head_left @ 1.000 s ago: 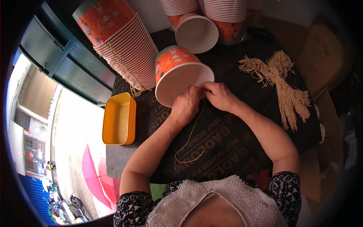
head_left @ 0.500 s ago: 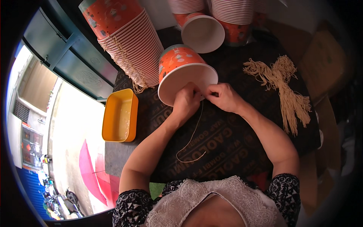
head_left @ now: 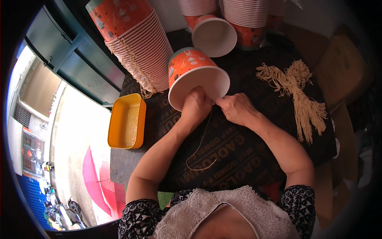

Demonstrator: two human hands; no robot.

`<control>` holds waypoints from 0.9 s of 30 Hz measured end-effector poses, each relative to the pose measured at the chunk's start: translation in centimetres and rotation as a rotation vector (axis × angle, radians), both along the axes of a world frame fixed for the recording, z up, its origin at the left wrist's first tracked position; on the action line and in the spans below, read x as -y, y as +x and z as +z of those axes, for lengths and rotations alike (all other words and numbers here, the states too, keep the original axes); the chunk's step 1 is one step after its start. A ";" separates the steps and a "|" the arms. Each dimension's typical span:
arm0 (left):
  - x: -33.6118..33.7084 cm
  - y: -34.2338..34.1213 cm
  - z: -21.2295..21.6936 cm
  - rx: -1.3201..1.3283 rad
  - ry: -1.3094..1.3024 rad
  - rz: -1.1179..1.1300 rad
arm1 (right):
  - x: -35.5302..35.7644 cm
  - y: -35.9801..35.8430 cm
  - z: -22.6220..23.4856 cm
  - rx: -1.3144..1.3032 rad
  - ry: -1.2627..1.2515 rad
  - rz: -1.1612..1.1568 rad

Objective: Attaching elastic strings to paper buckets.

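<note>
At the left edge of the table (head_left: 131,159) sits a shallow yellow tray (head_left: 126,120), out of the way of the hands. Behind it, a long stack of orange paper cups (head_left: 133,44) lies on its side toward the back left corner, within easy reach. Just right of it, a single orange cup (head_left: 195,77) lies tipped with its white mouth facing the person, so the rim is open to work on. The left hand (head_left: 195,106) is closed at that rim, pinching a thin string (head_left: 201,149) that trails down over the dark table cover. The right hand (head_left: 236,108) meets it there, fingers pinched on the same string. Near the right edge lies a bundle of tan strings (head_left: 296,93), apparently the supply.
</note>
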State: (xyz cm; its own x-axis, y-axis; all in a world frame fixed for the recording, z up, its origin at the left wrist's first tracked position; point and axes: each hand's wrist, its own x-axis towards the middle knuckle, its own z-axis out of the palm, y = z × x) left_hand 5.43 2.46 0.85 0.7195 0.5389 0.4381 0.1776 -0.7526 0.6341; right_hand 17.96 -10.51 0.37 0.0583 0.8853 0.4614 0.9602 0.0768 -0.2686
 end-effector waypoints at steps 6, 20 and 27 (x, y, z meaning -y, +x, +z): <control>-0.4 -0.4 0.9 -0.012 -0.359 -0.180 | -0.1 0.7 -0.3 -0.041 0.003 0.011; -0.5 0.3 0.0 -0.067 -0.178 -0.185 | -0.3 0.9 -0.1 -0.122 -0.010 0.010; -0.6 0.1 0.3 -0.132 -0.224 -0.190 | -0.2 0.9 -0.1 -0.263 0.060 -0.026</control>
State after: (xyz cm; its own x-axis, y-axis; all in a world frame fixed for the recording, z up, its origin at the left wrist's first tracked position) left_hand 5.49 3.02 1.13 0.8590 0.4620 0.2204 0.1388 -0.6247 0.7684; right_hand 18.81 -10.26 0.29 0.2058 0.8534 0.4789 0.8598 0.0760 -0.5049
